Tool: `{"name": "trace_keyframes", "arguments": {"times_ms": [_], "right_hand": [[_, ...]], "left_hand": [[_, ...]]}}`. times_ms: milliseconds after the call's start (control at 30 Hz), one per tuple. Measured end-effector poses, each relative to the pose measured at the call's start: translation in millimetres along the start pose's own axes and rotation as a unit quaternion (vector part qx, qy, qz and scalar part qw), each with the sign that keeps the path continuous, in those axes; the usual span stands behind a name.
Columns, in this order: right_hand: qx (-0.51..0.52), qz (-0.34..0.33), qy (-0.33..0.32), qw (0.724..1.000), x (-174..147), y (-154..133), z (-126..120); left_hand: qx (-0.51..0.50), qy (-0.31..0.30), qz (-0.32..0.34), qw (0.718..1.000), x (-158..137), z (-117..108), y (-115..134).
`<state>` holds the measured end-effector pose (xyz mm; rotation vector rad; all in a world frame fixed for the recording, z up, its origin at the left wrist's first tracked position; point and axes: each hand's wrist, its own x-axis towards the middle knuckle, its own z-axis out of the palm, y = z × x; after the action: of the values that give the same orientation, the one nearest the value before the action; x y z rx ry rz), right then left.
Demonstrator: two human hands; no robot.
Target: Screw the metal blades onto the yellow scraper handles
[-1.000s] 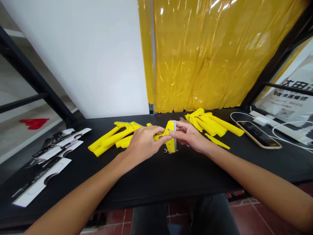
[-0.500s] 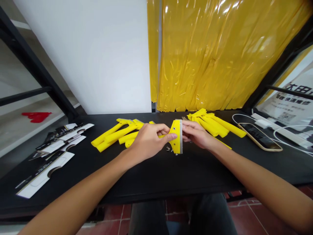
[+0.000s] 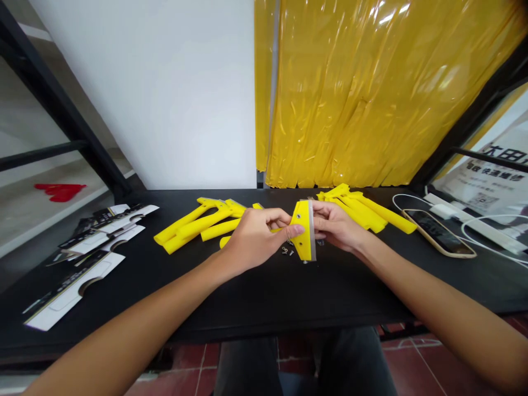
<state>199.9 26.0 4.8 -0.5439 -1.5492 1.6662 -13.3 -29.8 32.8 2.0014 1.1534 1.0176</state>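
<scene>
A yellow scraper (image 3: 304, 231) with a grey blade strip along its right edge is held above the black table, its wide head upright. My left hand (image 3: 264, 234) is closed on it, with the thumb pressed on the face between two screw holes. My right hand (image 3: 336, 223) has its bent fingers at the blade edge; some fingertips are hidden behind the head. Small loose screws and nuts (image 3: 285, 251) lie on the table just below. Left of my left hand rest several yellow scrapers (image 3: 206, 220). Beyond my right hand is a pile of yellow handles (image 3: 363, 209).
Black and white cardboard sleeves (image 3: 76, 289) are spread at the left. A phone (image 3: 439, 234) lies at the right beside white cables and a power strip (image 3: 478, 220). A white panel (image 3: 185, 99) and yellow plastic sheeting (image 3: 350, 93) stand behind the black table (image 3: 256, 302).
The scraper and both hands have shifted slightly right in view, and the head is tilted a little more. More of the loose screws now shows beneath it.
</scene>
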Motion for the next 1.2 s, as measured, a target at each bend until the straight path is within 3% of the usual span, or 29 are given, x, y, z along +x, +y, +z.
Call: {"name": "trace_keyframes", "arguments": {"times_ms": [300,700,833,1033,1200], "right_hand": [[0.022,0.015,0.03,0.999,3.0,6.2,5.7],[-0.12,-0.085,0.105,0.984,-1.4,3.1,12.3],[-0.104,-0.06,0.112,0.986,-2.4,7.1,14.3],[-0.013,-0.002,0.131,0.991,-1.4,6.1,23.5],[0.027,0.035,0.113,0.993,-0.4,7.6,24.9]], "left_hand": [[-0.009,0.011,-0.024,1.0,0.8,3.1,-5.6],[-0.137,0.005,-0.034,0.99,3.4,3.0,-2.3],[-0.124,0.014,-0.024,0.992,2.6,3.3,-1.7],[-0.008,0.055,0.019,0.998,1.1,3.1,-3.6],[0.01,0.047,0.021,0.999,0.9,4.3,-6.1]]}}
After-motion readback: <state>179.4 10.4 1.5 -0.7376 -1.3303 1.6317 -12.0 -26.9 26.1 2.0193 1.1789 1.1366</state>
